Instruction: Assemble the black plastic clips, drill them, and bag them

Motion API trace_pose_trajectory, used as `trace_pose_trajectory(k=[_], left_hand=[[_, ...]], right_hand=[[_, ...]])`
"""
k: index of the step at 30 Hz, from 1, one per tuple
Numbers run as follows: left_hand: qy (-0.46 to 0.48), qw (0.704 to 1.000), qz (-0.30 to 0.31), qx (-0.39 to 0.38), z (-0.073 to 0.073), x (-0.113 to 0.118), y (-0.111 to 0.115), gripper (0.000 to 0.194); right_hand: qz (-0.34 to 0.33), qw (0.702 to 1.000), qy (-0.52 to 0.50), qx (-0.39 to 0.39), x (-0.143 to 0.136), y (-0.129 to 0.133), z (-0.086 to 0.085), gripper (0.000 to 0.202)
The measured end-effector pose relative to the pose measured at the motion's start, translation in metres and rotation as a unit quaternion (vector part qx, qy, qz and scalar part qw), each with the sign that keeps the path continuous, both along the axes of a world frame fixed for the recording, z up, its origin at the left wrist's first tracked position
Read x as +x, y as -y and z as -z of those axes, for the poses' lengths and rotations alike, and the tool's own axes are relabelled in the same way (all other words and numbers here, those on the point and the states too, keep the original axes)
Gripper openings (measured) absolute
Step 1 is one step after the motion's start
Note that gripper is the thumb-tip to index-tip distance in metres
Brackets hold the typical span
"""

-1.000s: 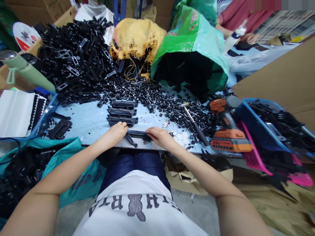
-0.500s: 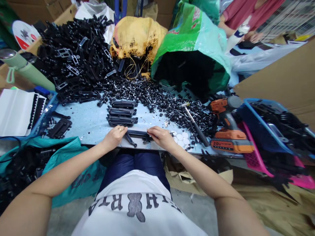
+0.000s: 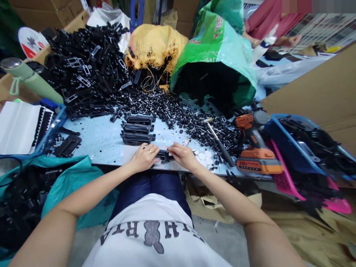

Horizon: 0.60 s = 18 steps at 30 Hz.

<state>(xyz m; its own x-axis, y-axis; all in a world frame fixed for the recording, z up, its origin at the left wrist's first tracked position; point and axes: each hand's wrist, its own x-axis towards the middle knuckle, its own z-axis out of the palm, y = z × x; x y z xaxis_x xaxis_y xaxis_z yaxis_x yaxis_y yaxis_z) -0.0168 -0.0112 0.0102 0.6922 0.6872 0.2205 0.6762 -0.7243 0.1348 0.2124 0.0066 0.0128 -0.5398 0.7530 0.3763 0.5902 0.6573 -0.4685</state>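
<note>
A black plastic part [image 3: 162,152] lies at the table's front edge, between my two hands. My left hand [image 3: 144,157] is closed over its left end and covers much of it. With fingers pinched, my right hand [image 3: 181,155] grips its right end. Behind my left hand, several assembled black parts [image 3: 137,128] are lined up in a stack. Small black pins [image 3: 155,104] with metal shanks are heaped farther back. White discs [image 3: 204,155] lie just right of my right hand, with a hammer [image 3: 219,142] beyond them.
An orange cordless drill [image 3: 257,148] and a blue basket [image 3: 300,148] are at the right. A green sack [image 3: 205,46] and a yellow sack [image 3: 155,42] stand behind the pins. A green bottle [image 3: 36,81] is at the left. A person in red [image 3: 267,18] is at the back right.
My left hand has moved right along the black part and now covers more of it. My right hand stays at about the same place. The view has shifted slightly.
</note>
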Motion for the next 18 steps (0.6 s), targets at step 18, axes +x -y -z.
trace_pose_trajectory(k=[18], left_hand=[[-0.016,0.999,-0.035,0.008,0.009,0.008,-0.018,0.053]], right_hand=[[-0.043,0.973,0.191,0.125,0.035,-0.022,0.009,0.056]])
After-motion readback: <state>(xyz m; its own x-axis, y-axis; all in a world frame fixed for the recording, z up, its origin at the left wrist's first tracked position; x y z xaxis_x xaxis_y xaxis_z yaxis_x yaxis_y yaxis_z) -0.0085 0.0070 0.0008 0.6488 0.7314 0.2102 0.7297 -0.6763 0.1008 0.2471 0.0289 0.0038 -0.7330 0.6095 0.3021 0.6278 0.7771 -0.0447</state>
